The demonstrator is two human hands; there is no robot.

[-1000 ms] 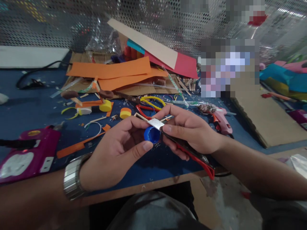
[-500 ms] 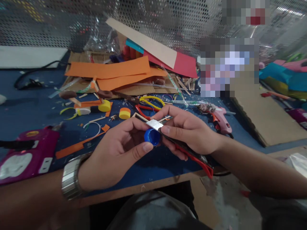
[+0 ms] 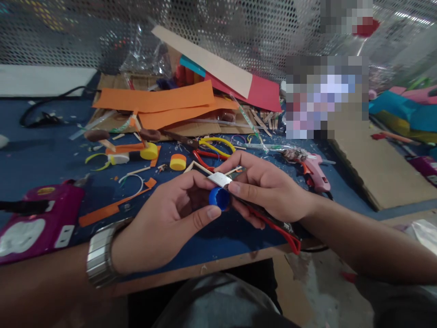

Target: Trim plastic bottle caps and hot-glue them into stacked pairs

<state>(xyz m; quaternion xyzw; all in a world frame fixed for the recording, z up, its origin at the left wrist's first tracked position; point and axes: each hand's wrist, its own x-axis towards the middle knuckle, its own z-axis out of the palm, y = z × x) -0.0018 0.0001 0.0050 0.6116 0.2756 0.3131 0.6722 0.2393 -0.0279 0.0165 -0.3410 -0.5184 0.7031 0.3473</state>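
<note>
Blue cap [image 3: 214,199], slightly lower than before, gripped by left hand [image 3: 162,221], right hand [image 3: 269,187] gripping red-and-black object [image 3: 277,226]

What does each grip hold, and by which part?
The left grip holds the blue cap, thumb at its lower edge; the right grip holds the dark tool near its silver end.

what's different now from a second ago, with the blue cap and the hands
The blue cap has shifted slightly down and right in the picture, the thumb of the left hand with it. Nothing was newly gripped or released: the right hand still holds the flat metal piece. The pink glue gun and orange sheets stayed put.
</note>
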